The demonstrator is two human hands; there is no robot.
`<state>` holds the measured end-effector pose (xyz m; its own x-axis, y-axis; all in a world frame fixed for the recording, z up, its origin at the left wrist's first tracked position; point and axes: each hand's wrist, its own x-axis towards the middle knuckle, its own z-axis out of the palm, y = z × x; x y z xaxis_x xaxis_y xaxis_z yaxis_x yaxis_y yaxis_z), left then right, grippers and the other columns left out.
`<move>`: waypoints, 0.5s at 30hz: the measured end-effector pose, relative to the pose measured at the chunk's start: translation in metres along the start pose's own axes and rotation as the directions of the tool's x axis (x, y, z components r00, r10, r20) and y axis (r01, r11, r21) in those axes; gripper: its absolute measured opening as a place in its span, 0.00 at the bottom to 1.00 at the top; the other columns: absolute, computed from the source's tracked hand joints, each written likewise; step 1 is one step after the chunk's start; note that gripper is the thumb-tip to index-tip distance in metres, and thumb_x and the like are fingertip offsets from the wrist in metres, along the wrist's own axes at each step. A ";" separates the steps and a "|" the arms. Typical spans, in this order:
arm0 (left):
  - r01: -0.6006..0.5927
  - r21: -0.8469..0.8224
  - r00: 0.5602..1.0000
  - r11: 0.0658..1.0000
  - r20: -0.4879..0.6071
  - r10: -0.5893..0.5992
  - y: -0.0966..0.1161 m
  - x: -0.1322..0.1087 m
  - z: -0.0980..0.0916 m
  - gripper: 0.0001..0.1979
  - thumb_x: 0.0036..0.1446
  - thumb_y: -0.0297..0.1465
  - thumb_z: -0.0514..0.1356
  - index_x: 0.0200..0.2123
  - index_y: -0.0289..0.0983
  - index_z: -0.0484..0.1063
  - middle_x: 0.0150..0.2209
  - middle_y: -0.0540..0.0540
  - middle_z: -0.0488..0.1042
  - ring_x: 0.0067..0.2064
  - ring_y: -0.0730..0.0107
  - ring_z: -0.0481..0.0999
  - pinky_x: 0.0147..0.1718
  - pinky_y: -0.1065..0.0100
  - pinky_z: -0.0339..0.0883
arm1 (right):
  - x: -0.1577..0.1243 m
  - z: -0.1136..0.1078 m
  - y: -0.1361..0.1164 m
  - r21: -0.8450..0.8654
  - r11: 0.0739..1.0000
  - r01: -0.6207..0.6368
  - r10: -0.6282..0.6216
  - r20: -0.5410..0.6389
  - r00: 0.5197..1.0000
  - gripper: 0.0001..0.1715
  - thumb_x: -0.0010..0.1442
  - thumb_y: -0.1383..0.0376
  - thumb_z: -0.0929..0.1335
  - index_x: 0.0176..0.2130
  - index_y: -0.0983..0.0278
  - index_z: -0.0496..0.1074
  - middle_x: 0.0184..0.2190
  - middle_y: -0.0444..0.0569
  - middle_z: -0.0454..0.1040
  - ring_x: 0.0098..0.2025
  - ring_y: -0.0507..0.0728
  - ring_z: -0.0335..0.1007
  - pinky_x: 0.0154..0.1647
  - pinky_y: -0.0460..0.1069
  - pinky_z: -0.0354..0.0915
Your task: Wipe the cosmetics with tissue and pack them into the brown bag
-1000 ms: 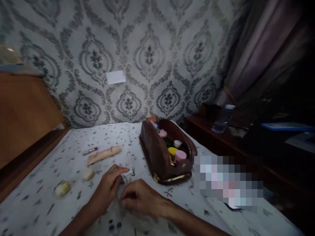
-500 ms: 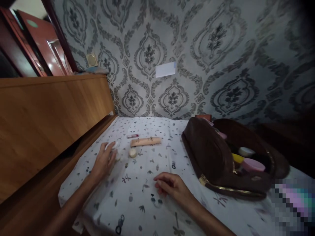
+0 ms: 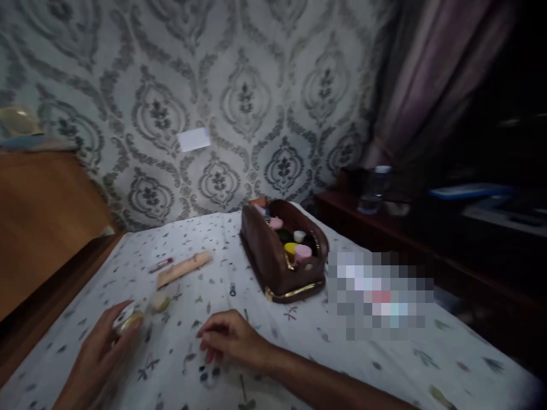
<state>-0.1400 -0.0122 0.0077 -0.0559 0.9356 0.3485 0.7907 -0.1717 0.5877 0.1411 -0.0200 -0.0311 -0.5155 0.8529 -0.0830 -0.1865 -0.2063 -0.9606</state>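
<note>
Left of the brown bag [image 3: 273, 259] lie a beige tube [image 3: 183, 269] and round pot [image 3: 160, 302]; left hand [image 3: 100, 350] clasps small jar [image 3: 127, 322], right hand [image 3: 231, 340] curls loosely.

small jar [image 3: 127, 320] | round, pale yellow, whitish top, blurred | low left on sheet [image 3: 213, 239]

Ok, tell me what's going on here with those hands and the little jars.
A person's hands are over a white printed cloth. The left hand grips a small jar; the right hand rests loosely curled on the cloth, nothing visible in it. Another jar, a beige tube and a thin pink stick lie nearby. An open brown bag holds more pots.
</note>
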 end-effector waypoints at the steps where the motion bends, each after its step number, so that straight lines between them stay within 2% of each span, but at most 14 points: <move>1: 0.036 -0.094 0.997 0.995 0.075 -0.029 0.015 -0.002 0.003 0.31 0.51 0.54 0.61 0.53 0.42 0.68 0.43 0.45 0.77 0.41 0.57 0.79 0.38 0.64 0.76 | 0.000 0.001 0.000 0.085 0.996 0.006 -0.008 0.019 1.000 0.40 0.41 0.40 0.74 0.39 0.70 0.74 0.30 0.48 0.74 0.26 0.51 0.71 0.25 0.45 0.64; 3: 0.071 -0.242 0.994 0.968 0.099 -0.048 0.046 -0.007 0.016 0.31 0.52 0.54 0.61 0.54 0.42 0.68 0.40 0.46 0.78 0.39 0.59 0.79 0.35 0.67 0.76 | -0.003 0.003 -0.002 0.292 0.956 0.023 -0.048 0.079 0.996 0.44 0.42 0.39 0.75 0.46 0.69 0.73 0.35 0.52 0.75 0.30 0.53 0.74 0.28 0.47 0.67; 5: 0.004 -0.325 0.988 0.946 0.144 0.045 0.073 -0.011 0.035 0.30 0.52 0.53 0.62 0.51 0.41 0.70 0.43 0.44 0.78 0.43 0.58 0.79 0.37 0.67 0.76 | -0.008 0.004 -0.008 0.453 0.891 0.032 -0.109 0.144 0.984 0.42 0.43 0.42 0.76 0.48 0.68 0.73 0.38 0.53 0.75 0.33 0.54 0.74 0.31 0.48 0.69; 7: -0.108 -0.337 0.978 0.935 0.134 0.161 0.093 -0.012 0.058 0.27 0.53 0.51 0.62 0.49 0.40 0.72 0.48 0.43 0.76 0.47 0.58 0.77 0.43 0.66 0.75 | -0.014 0.001 -0.015 0.521 0.853 0.039 -0.148 0.170 0.974 0.38 0.44 0.44 0.77 0.44 0.69 0.74 0.37 0.51 0.74 0.34 0.54 0.74 0.32 0.48 0.69; 9: -0.203 -0.309 0.969 0.929 0.070 0.235 0.108 -0.010 0.080 0.23 0.57 0.49 0.60 0.49 0.40 0.72 0.50 0.43 0.74 0.49 0.59 0.76 0.49 0.64 0.72 | -0.020 -0.007 -0.020 0.555 0.828 0.076 -0.163 0.109 0.981 0.36 0.42 0.46 0.78 0.40 0.69 0.74 0.34 0.49 0.74 0.33 0.53 0.74 0.31 0.46 0.68; 11: -0.301 -0.293 0.945 0.908 0.035 0.324 0.117 -0.006 0.098 0.20 0.60 0.47 0.58 0.48 0.41 0.72 0.47 0.44 0.74 0.48 0.61 0.76 0.48 0.65 0.72 | -0.024 -0.018 -0.020 0.565 0.814 0.134 -0.154 -0.013 0.988 0.35 0.40 0.46 0.79 0.39 0.68 0.73 0.32 0.47 0.75 0.30 0.51 0.73 0.29 0.44 0.66; 13: -0.388 -0.281 0.907 0.878 0.052 0.417 0.121 -0.002 0.110 0.19 0.61 0.47 0.57 0.49 0.42 0.72 0.47 0.44 0.74 0.48 0.60 0.76 0.46 0.65 0.73 | -0.027 -0.030 -0.017 0.557 0.811 0.179 -0.130 -0.127 0.983 0.35 0.36 0.48 0.81 0.36 0.68 0.72 0.30 0.46 0.75 0.27 0.50 0.72 0.26 0.43 0.64; 15: -0.467 -0.267 0.856 0.843 0.104 0.507 0.121 0.004 0.116 0.18 0.62 0.45 0.57 0.51 0.44 0.72 0.49 0.43 0.74 0.50 0.60 0.76 0.46 0.66 0.74 | -0.028 -0.041 -0.014 0.553 0.814 0.178 -0.098 -0.170 0.980 0.35 0.34 0.51 0.82 0.34 0.68 0.70 0.28 0.45 0.75 0.25 0.49 0.71 0.24 0.42 0.62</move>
<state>0.0263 0.0063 -0.0051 0.4166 0.7455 0.5202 0.5296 -0.6641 0.5277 0.1925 -0.0218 -0.0256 -0.3447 0.9382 -0.0323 -0.7060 -0.2817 -0.6497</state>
